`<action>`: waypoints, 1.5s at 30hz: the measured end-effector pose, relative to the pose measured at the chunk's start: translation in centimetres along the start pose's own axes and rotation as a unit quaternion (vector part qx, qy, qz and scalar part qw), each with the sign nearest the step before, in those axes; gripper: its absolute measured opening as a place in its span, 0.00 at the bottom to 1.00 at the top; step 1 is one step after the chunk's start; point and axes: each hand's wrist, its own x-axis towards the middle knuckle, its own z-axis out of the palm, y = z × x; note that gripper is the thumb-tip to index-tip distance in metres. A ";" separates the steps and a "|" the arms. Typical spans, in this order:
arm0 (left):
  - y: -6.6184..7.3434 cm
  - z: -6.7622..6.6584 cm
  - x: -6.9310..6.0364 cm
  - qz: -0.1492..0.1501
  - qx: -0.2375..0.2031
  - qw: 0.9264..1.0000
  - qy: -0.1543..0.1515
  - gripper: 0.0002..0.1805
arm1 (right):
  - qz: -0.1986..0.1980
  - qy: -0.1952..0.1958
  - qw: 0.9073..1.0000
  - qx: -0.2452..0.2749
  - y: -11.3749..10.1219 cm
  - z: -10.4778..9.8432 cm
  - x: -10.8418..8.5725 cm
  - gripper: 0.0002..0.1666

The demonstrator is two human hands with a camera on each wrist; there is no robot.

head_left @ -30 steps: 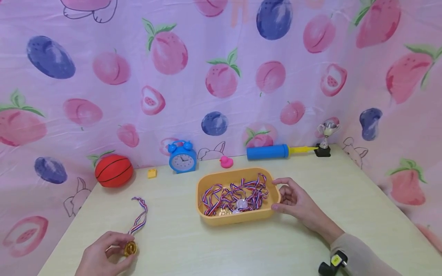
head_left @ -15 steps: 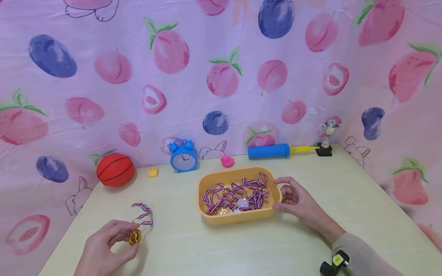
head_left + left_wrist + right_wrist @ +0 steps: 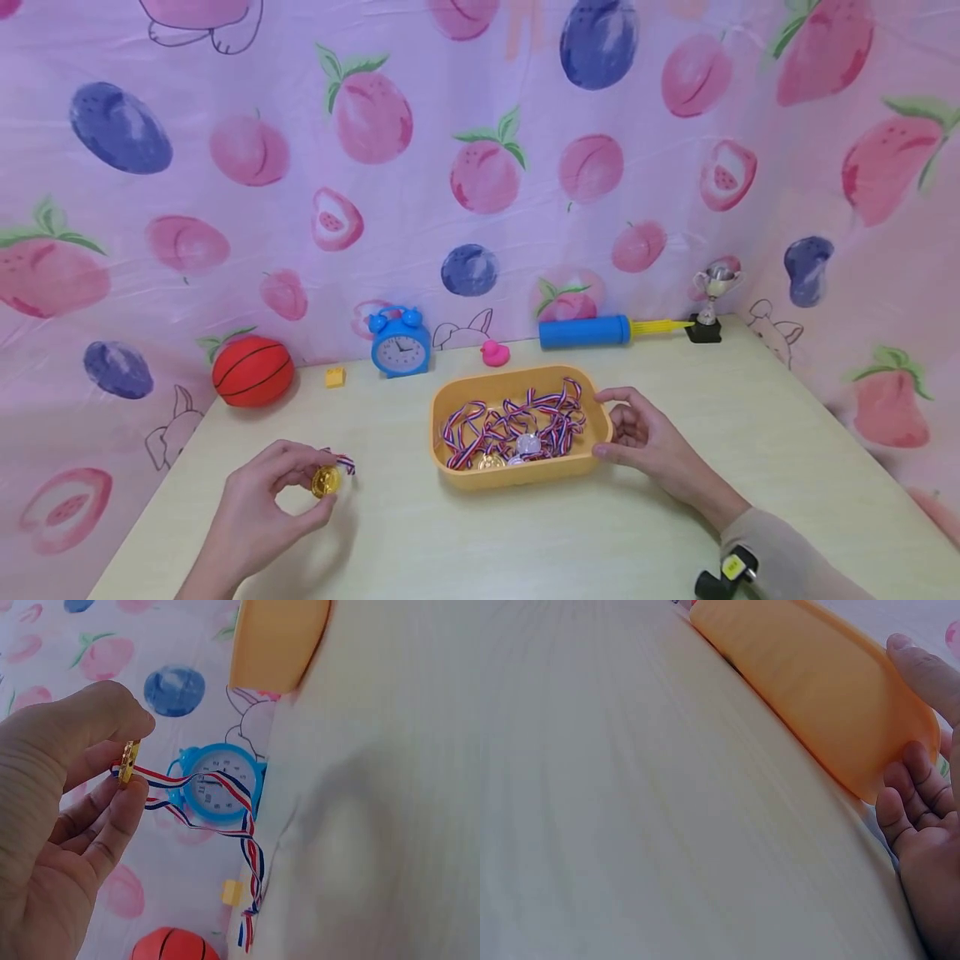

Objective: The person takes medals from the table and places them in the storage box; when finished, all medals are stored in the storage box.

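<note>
My left hand (image 3: 255, 504) pinches a gold medal (image 3: 327, 482) between thumb and fingertips, above the table left of the tub. In the left wrist view the medal (image 3: 129, 763) is edge-on, and its red, white and blue ribbon (image 3: 252, 855) hangs down in a loop. A yellow-orange plastic tub (image 3: 517, 479) stands on the table, holding tangled striped ribbons (image 3: 491, 425), a silver medal (image 3: 527, 444) and a gold one (image 3: 491, 462). My right hand (image 3: 652, 446) grips the tub's right end, thumb and index finger at its rim; the right wrist view shows the tub's outer wall (image 3: 810, 690).
Along the back stand a red toy basketball (image 3: 253, 372), a yellow block (image 3: 335, 377), a blue alarm clock (image 3: 401, 346), a pink duck (image 3: 495, 353), a blue pump (image 3: 585, 332) and a small trophy (image 3: 707, 312). A fruit-print curtain (image 3: 405, 200) hangs behind the table.
The left hand has moved up and to the right, lifting the medal; the ribbon that lay stretched on the table now trails from the hand. The right hand and the tub stay put.
</note>
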 end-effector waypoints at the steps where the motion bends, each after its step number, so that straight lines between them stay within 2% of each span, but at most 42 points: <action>1: 0.1 0.2 0.3 0.005 -0.004 1.000 0.001 0.30 | 0.001 0.000 1.000 -0.002 0.0 0.0 0.0 0.44; 5: 0.4 0.9 1.5 0.014 -0.016 1.000 -0.003 0.30 | 0.000 0.000 1.000 -0.004 0.1 0.0 0.0 0.44; 14: 1.1 3.1 3.9 -0.014 -0.022 0.999 -0.033 0.28 | 0.000 0.000 1.000 -0.007 0.1 0.0 0.0 0.43; 24: 2.2 4.9 6.4 0.024 -0.042 0.998 -0.032 0.28 | 0.004 0.001 1.000 -0.005 0.1 0.1 0.1 0.44; 31: 3.7 6.3 8.4 0.037 -0.049 0.997 -0.047 0.28 | 0.007 0.005 1.000 -0.008 0.2 0.1 0.0 0.43; 39: 5.6 7.2 10.2 0.033 -0.037 0.997 -0.055 0.26 | 0.000 0.002 1.000 -0.007 0.3 0.0 0.0 0.45; 45: 6.5 7.9 11.2 0.039 -0.048 0.996 -0.056 0.26 | 0.000 0.000 1.000 -0.006 0.2 -0.1 0.0 0.44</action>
